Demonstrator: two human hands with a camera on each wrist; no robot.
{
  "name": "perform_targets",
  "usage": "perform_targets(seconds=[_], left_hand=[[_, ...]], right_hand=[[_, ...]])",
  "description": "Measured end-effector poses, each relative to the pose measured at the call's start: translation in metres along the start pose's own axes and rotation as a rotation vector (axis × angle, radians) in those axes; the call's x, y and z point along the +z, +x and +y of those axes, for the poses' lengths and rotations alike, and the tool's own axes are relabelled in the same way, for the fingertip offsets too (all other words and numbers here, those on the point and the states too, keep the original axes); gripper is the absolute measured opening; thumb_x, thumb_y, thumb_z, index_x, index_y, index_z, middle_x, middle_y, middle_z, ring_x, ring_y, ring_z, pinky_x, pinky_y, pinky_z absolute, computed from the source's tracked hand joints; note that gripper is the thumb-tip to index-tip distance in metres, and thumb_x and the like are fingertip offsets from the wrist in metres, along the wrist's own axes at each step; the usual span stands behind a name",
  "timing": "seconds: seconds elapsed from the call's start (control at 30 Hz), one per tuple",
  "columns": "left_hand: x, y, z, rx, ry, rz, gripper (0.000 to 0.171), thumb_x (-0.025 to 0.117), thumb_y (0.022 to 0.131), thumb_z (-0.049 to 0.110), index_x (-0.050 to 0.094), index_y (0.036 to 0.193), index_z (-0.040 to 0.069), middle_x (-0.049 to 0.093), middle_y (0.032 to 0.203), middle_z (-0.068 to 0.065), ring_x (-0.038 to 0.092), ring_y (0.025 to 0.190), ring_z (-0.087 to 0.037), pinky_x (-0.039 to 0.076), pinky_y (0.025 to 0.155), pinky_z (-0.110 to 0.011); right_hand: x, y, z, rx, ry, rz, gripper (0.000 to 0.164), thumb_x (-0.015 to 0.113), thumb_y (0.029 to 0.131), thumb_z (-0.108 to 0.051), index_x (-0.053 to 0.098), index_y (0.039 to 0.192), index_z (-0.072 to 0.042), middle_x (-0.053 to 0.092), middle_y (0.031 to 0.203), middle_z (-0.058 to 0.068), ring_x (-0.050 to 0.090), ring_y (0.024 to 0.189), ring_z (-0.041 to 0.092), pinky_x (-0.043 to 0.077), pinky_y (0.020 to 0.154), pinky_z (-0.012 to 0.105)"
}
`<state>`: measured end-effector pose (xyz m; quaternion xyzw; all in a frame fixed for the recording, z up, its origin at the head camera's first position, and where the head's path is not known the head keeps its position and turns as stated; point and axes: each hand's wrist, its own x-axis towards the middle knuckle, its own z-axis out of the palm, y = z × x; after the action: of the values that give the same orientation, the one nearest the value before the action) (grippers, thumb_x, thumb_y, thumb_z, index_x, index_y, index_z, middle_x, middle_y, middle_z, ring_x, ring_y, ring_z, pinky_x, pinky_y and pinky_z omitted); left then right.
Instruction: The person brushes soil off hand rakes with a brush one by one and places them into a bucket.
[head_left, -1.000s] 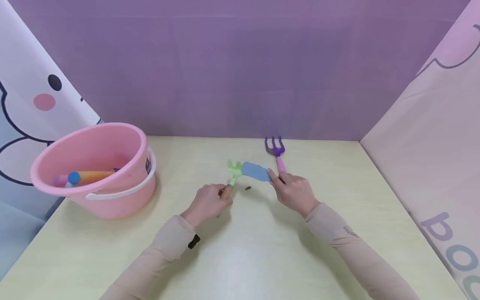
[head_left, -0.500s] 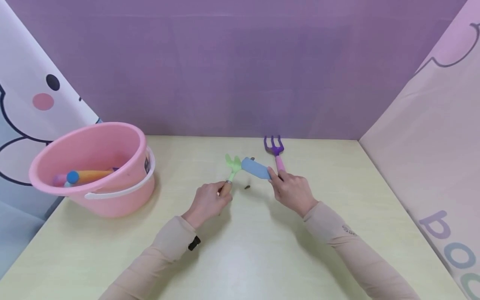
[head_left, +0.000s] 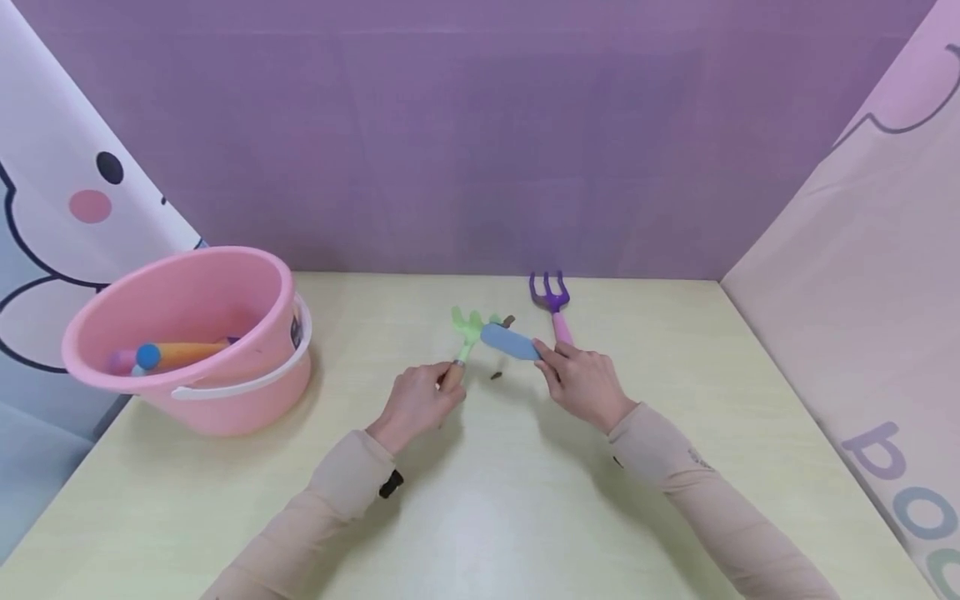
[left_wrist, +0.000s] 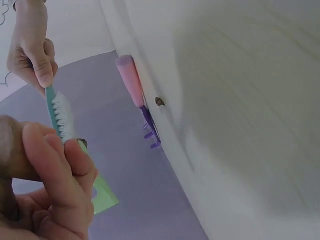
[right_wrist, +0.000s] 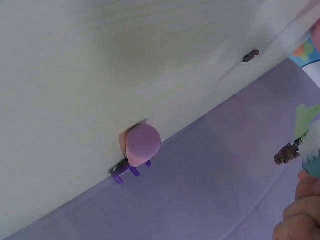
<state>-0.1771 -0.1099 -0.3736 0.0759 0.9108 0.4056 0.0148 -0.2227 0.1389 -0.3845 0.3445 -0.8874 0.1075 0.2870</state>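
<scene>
My left hand (head_left: 416,402) grips the wooden handle of a small green hand rake (head_left: 468,327), its tines raised off the table. With fingers and thumb, my right hand (head_left: 588,385) pinches a blue brush (head_left: 512,342). White bristles (left_wrist: 63,117) show in the left wrist view, facing the rake; the brush head partly hides the tines. A brown clump of what looks like dirt (right_wrist: 286,154) clings by the bristles and the green tines. A smaller brown bit (head_left: 496,375) lies on the table below the tools.
A purple three-tined hand fork (head_left: 551,296) with a pink handle lies beyond my right hand. At the left stands a pink bucket (head_left: 247,412) with a white handle, holding an orange-and-blue item (head_left: 180,354) and others. A purple backdrop (head_left: 450,150) rises behind the table.
The rake has turned slightly in my left hand, its tines now higher and tilted. The brush has shifted a little along it, and the brown clump behind it has come into view.
</scene>
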Motion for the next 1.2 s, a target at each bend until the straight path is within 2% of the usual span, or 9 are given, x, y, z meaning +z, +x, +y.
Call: perform_targets(seconds=[0.17,0.37,0.53,0.67,0.8,0.9,0.97,1.03,1.2], left_hand=[[0.000,0.001,-0.001,-0.067,-0.054,-0.033,0.018,0.053,0.085,0.026,0.064,0.089,0.012,0.057,0.070,-0.003,0.054,0.043,-0.014,0.042,0.044,-0.027],[0.001,0.001,-0.003,-0.073,-0.081,-0.071,0.013,0.055,0.083,0.022,0.063,0.086,0.012,0.060,0.079,-0.004,0.054,0.044,-0.015,0.044,0.045,-0.028],[0.003,0.001,-0.004,-0.061,-0.090,-0.101,0.025,0.055,0.082,0.021,0.066,0.101,0.008,0.061,0.077,-0.004,0.053,0.043,-0.015,0.044,0.045,-0.028],[0.004,0.001,-0.002,-0.046,-0.080,-0.110,0.032,0.055,0.082,0.022,0.064,0.109,0.008,0.059,0.069,-0.003,0.053,0.042,-0.014,0.043,0.043,-0.028],[0.004,0.001,0.001,-0.017,-0.062,-0.107,0.027,0.055,0.083,0.019,0.065,0.105,0.008,0.056,0.063,-0.002,0.053,0.041,-0.013,0.042,0.041,-0.027],[0.005,0.001,0.004,0.039,-0.001,-0.069,0.012,0.054,0.083,0.018,0.063,0.085,0.009,0.048,0.057,0.003,0.047,0.041,-0.009,0.038,0.040,-0.023],[0.005,0.001,0.005,0.082,0.055,-0.029,0.013,0.053,0.082,0.017,0.054,0.071,0.011,0.041,0.053,0.005,0.041,0.042,-0.006,0.034,0.041,-0.021],[0.007,0.001,0.005,0.123,0.111,0.011,0.023,0.052,0.084,0.017,0.043,0.063,0.013,0.034,0.053,0.006,0.036,0.043,-0.006,0.030,0.042,-0.020],[0.012,-0.001,0.004,0.198,0.251,0.070,0.025,0.053,0.086,0.016,0.042,0.063,0.014,0.034,0.053,0.006,0.035,0.046,-0.006,0.030,0.042,-0.018]], right_hand=[[0.000,0.000,0.000,-0.002,0.036,0.010,0.031,0.062,0.083,-0.018,0.066,0.112,-0.006,0.052,0.066,0.002,0.027,0.042,0.006,0.023,0.037,0.019],[0.001,0.003,-0.004,-0.054,0.045,0.051,0.031,0.063,0.083,-0.017,0.066,0.111,-0.005,0.051,0.067,0.001,0.026,0.042,0.005,0.023,0.038,0.018],[0.003,0.008,-0.008,-0.083,0.037,0.068,0.030,0.061,0.084,-0.018,0.067,0.111,-0.006,0.052,0.068,0.001,0.029,0.043,0.006,0.026,0.037,0.019],[0.004,0.010,-0.010,-0.070,0.041,0.061,0.030,0.062,0.084,-0.018,0.067,0.111,-0.006,0.052,0.067,0.001,0.029,0.042,0.007,0.026,0.037,0.020],[0.007,0.011,-0.008,-0.052,0.012,0.058,0.030,0.063,0.083,-0.018,0.067,0.110,-0.006,0.052,0.066,0.002,0.027,0.042,0.006,0.027,0.036,0.021],[0.010,0.011,-0.007,-0.062,-0.047,0.049,0.030,0.063,0.083,-0.019,0.067,0.110,-0.006,0.052,0.065,0.002,0.027,0.041,0.007,0.031,0.035,0.023],[0.010,0.012,-0.008,-0.065,-0.072,0.024,0.031,0.063,0.083,-0.020,0.067,0.110,-0.006,0.054,0.066,0.003,0.030,0.042,0.008,0.034,0.035,0.025],[0.009,0.013,-0.010,-0.041,-0.053,-0.033,0.030,0.061,0.085,-0.021,0.067,0.111,-0.006,0.056,0.067,0.003,0.033,0.043,0.008,0.036,0.036,0.025],[0.000,0.019,-0.015,0.126,0.202,-0.251,0.030,0.056,0.090,-0.021,0.065,0.113,-0.005,0.049,0.059,-0.002,0.032,0.046,0.006,0.030,0.040,0.021]])
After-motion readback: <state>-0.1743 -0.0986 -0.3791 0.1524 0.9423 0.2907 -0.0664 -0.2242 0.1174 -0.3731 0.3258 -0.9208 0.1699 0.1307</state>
